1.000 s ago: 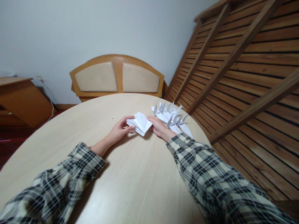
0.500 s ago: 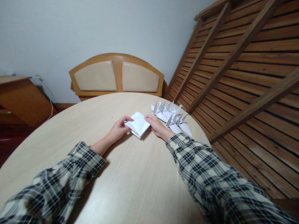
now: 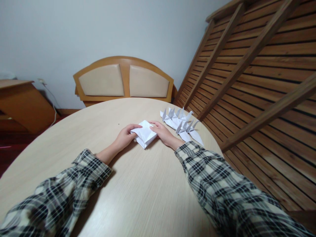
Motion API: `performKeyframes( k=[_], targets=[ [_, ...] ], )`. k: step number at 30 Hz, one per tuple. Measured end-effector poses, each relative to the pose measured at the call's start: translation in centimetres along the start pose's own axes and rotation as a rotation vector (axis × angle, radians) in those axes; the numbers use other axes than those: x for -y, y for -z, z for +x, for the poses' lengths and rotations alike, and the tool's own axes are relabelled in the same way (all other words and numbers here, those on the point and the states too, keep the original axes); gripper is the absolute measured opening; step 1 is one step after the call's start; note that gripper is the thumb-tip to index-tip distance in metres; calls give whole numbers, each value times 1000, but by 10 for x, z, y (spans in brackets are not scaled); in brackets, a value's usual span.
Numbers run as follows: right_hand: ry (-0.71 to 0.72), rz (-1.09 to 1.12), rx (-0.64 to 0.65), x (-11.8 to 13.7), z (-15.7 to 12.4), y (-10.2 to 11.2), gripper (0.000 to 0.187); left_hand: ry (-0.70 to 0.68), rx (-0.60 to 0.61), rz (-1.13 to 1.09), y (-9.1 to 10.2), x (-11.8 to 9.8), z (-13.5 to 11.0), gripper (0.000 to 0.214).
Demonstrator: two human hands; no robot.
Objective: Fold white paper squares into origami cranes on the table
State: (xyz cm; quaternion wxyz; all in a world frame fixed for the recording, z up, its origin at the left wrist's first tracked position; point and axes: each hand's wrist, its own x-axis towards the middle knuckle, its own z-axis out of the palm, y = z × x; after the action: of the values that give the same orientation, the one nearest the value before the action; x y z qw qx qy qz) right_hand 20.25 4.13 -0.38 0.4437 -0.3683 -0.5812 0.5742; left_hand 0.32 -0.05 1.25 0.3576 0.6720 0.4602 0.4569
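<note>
A folded sheet of white paper (image 3: 145, 135), roughly diamond-shaped with its layers parted at the near corner, is held just above the table between both hands. My left hand (image 3: 126, 135) pinches its left corner, thumb on top and fingers underneath. At the right corner my right hand (image 3: 163, 132) grips the paper, with the thumb lying on the upper face and the other fingers partly hidden behind it. Several folded white paper cranes (image 3: 179, 122) stand close together to the right of my right hand.
The round pale wooden table (image 3: 148, 197) lies beneath my arms. Beyond its far edge is a padded headboard (image 3: 123, 79) against the wall. Slatted wooden boards (image 3: 247, 82) lean along the right side, and a brown desk (image 3: 22, 105) stands at the left.
The paper has tilted and shifted slightly nearer, its near corner opening more. My right thumb has slid further onto its upper face. The cranes have stayed put.
</note>
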Motion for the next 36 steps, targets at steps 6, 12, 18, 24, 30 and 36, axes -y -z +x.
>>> performKeyframes(
  k=[6, 12, 18, 24, 30, 36],
  targets=[
    [39, 36, 59, 4, -5, -3, 40, 1, -33, -94, -1, 2, 0, 40],
    [118, -58, 73, 13, -9, -4, 28, 7, -77, -80, 0, 1, 1, 34],
    [1, -5, 154, 16, -15, -2, 57, 45, -133, -86, -1, 2, 2, 23],
    [24, 5, 178, 13, -12, -2, 37, 52, -173, -113, -2, 5, 3, 19],
    [54, -66, 129, 5, -5, -1, 23, 52, -175, -72, -2, 8, 4, 20],
    [67, -157, 67, 1, -2, -1, 14, 51, -154, -91, -2, 9, 4, 22]
  ],
)
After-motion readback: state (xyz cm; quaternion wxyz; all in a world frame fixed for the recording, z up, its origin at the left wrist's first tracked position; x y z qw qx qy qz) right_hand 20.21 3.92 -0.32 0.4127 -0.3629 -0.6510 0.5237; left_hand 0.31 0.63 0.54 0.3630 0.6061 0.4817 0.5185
